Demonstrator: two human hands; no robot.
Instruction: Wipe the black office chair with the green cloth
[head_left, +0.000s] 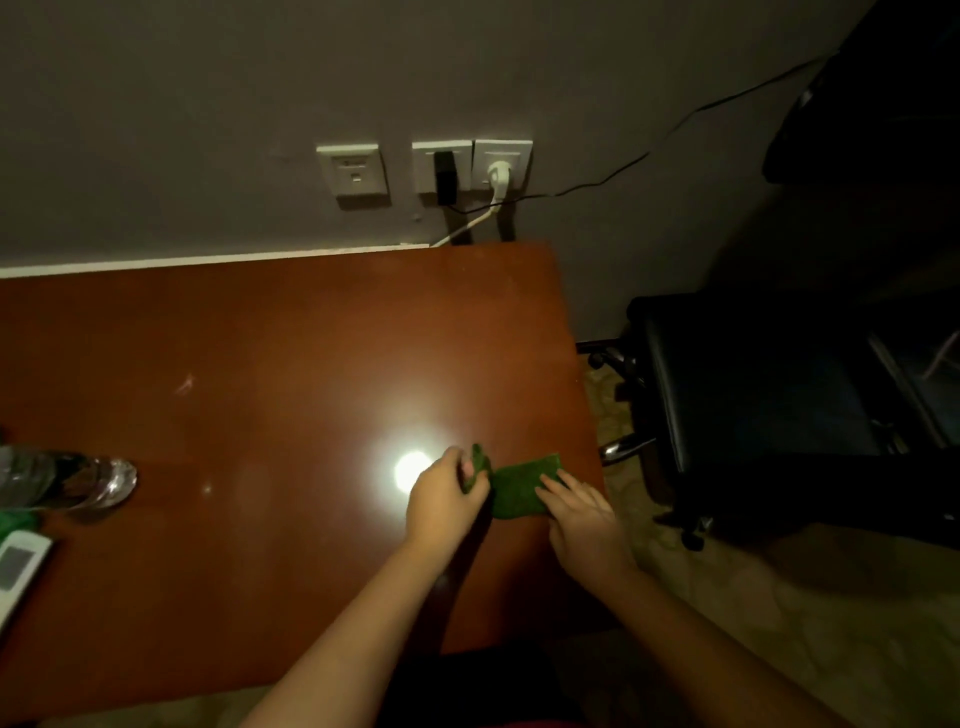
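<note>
A green cloth (519, 486) lies on the brown wooden desk (260, 364) near its right edge. My left hand (445, 499) pinches the cloth's left end, which is lifted and bunched. My right hand (579, 525) rests flat on the cloth's right part with straight fingers. The black office chair (769, 395) stands on the floor to the right of the desk, its seat facing up and its backrest dark at the upper right.
A clear plastic bottle (67, 480) lies on the desk's left side, with a white remote (18, 569) below it. Wall sockets (447, 166) with plugs and cables sit behind the desk. A lamp reflection glares beside my left hand. Patterned carpet (779, 623) covers the floor.
</note>
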